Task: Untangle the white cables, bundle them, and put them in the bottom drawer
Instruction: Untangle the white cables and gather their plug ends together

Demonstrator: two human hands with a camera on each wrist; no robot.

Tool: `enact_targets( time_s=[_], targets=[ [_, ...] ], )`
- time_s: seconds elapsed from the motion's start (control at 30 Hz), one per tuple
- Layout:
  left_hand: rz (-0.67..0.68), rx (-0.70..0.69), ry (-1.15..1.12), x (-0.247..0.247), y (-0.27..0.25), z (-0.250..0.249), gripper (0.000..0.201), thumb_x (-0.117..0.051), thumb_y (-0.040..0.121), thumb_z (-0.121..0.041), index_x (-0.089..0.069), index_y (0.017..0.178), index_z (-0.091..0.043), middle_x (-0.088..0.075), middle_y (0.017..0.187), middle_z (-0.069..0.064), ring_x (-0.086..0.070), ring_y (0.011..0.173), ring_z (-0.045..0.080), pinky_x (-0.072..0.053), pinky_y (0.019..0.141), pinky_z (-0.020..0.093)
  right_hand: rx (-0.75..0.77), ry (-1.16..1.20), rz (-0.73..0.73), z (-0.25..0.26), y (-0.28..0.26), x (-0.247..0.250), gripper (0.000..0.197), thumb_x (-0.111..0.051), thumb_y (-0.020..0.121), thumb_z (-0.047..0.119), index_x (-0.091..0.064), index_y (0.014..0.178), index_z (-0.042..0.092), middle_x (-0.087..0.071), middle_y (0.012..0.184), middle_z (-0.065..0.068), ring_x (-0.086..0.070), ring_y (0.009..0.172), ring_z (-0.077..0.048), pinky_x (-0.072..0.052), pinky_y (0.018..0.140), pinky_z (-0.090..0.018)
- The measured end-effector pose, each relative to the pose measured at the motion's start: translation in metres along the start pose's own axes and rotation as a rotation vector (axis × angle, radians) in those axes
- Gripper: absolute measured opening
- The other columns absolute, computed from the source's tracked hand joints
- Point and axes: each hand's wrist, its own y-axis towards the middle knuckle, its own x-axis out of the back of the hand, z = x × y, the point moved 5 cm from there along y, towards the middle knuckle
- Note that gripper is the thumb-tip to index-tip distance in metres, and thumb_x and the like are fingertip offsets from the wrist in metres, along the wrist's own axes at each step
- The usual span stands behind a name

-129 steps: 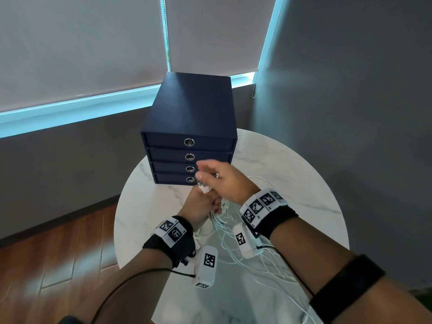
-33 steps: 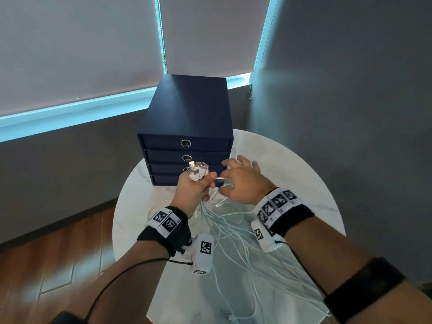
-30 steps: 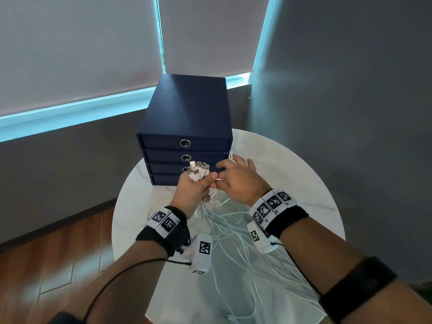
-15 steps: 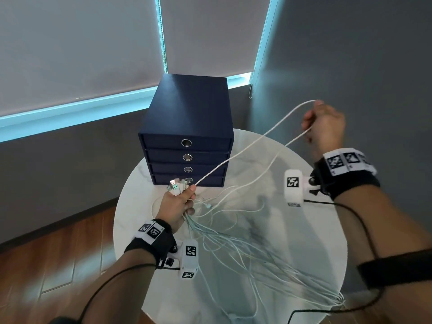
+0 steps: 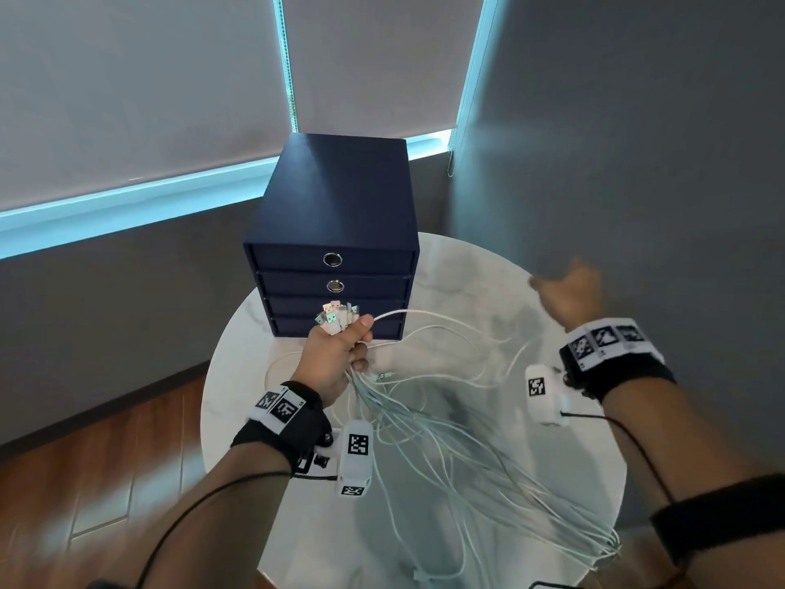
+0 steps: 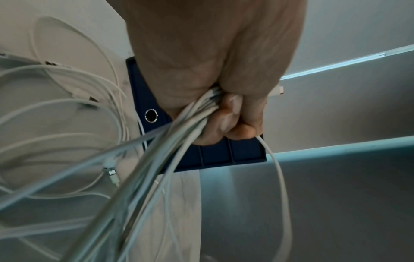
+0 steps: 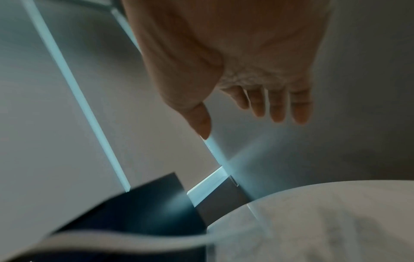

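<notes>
Since half a second ago the right hand (image 5: 571,297) is dropping from its raised pull and is no longer holding the strand it was drawing out; its grip is spread, fingers (image 7: 277,108) loose and empty, hanging above the bench (image 5: 488,265) well to the right of the other hand. The left hand (image 5: 335,354) is keeping its place, its grip curled tight round the gathered plug ends (image 5: 335,318) of the white cables (image 5: 446,452), which are trailing below and to the right of that grip across the bench and over its near edge.

Step in hand, by judgement: untangling, one strand at a time. The next move is calling for the right hand to return beside the left grip, pick a fresh strand and draw it clear without dragging the others.

The drawer unit (image 5: 335,193) is standing just behind the left grip. Its bottom drawer (image 5: 382,329) is partly covered by that hand and appears closed, though the pull is hidden. The cables' far ends are running out of frame, and the right-wrist view is blurred.
</notes>
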Motion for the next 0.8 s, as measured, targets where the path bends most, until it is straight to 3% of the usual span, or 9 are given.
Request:
enact_targets(
  time_s=[0.07,0.13,0.23,0.33,0.47,0.6,0.7,0.77,0.8],
  targets=[
    [0.042,-0.004,0.036,-0.010,0.000,0.000,0.016,-0.063,0.096,-0.011,-0.059,0.081,-0.010,-0.055,0.071,0.004,-0.033,0.042,0.007,-0.032,0.042,0.021,0.230,0.000,0.075,0.020,-0.029,-0.021,0.074,-0.073,0.083,0.037,-0.041,0.145,0.013,-0.043,0.147,-0.011,-0.042,0.135,-0.029,-0.034,0.113,-0.039],
    [0.082,-0.013,0.063,-0.020,-0.001,0.000,0.019,-0.063,0.096,-0.010,-0.058,0.078,-0.011,-0.053,0.070,0.004,-0.033,0.043,0.007,-0.031,0.042,0.021,0.446,0.188,0.370,0.046,-0.062,-0.050,0.051,-0.070,0.087,0.041,-0.058,0.132,0.021,-0.059,0.134,0.003,-0.054,0.125,-0.014,-0.039,0.111,-0.035],
    [0.111,-0.028,0.097,-0.031,-0.003,-0.002,0.022,-0.062,0.097,-0.010,-0.059,0.075,-0.011,-0.053,0.068,0.003,-0.033,0.043,0.008,-0.030,0.043,0.022,0.600,0.239,0.712,0.067,-0.103,-0.086,0.016,-0.062,0.094,0.036,-0.073,0.094,0.024,-0.073,0.091,0.007,-0.068,0.087,-0.007,-0.051,0.090,-0.029],
    [0.036,-0.032,0.078,-0.027,-0.003,-0.004,0.015,-0.063,0.097,-0.011,-0.059,0.082,-0.010,-0.064,0.075,0.006,-0.033,0.043,0.008,-0.032,0.042,0.022,0.578,0.222,0.759,0.066,-0.107,-0.102,0.026,-0.053,0.099,0.023,-0.068,0.077,0.020,-0.056,0.056,0.001,-0.055,0.051,-0.015,-0.045,0.065,-0.030],
    [-0.123,-0.015,-0.007,0.001,-0.001,-0.001,0.010,-0.063,0.097,-0.017,-0.060,0.089,-0.014,-0.074,0.093,0.007,-0.034,0.046,0.010,-0.036,0.042,0.023,0.380,0.380,0.498,0.040,-0.067,-0.077,0.035,-0.049,0.101,0.022,-0.064,0.070,0.016,-0.041,0.046,0.005,-0.037,0.040,-0.012,-0.037,0.048,-0.026],
    [-0.149,-0.004,-0.098,0.017,-0.003,0.003,0.013,-0.061,0.099,-0.018,-0.057,0.086,-0.016,-0.054,0.068,0.002,-0.034,0.042,0.007,-0.031,0.039,0.020,-0.031,0.465,0.028,-0.037,-0.007,-0.028,0.023,-0.051,0.094,0.014,-0.067,0.078,0.010,-0.050,0.063,-0.006,-0.045,0.048,-0.020,-0.040,0.041,-0.023],
    [-0.122,0.008,-0.152,0.014,-0.005,0.003,0.019,-0.060,0.100,-0.018,-0.053,0.082,-0.018,-0.037,0.059,-0.003,-0.031,0.042,0.007,-0.028,0.039,0.019,-0.310,0.267,-0.127,-0.105,0.011,0.003,0.032,-0.052,0.093,0.015,-0.063,0.118,-0.003,-0.061,0.098,-0.022,-0.059,0.087,-0.033,-0.049,0.079,-0.042],
    [-0.106,0.013,-0.184,0.007,-0.005,0.001,0.022,-0.059,0.100,-0.019,-0.051,0.080,-0.019,-0.035,0.055,-0.005,-0.030,0.042,0.006,-0.028,0.038,0.019,-0.471,0.086,-0.217,-0.132,0.003,0.016,0.046,-0.052,0.092,0.016,-0.046,0.134,-0.004,-0.047,0.134,-0.027,-0.049,0.121,-0.043,-0.040,0.099,-0.047],
    [-0.098,0.011,-0.197,0.003,-0.005,-0.001,0.025,-0.059,0.100,-0.019,-0.049,0.077,-0.020,-0.035,0.054,-0.005,-0.029,0.041,0.006,-0.027,0.038,0.018,-0.480,0.038,-0.261,-0.136,-0.003,0.015,0.053,-0.056,0.090,0.020,-0.042,0.136,-0.001,-0.040,0.141,-0.026,-0.042,0.127,-0.045,-0.036,0.104,-0.049]
  ],
)
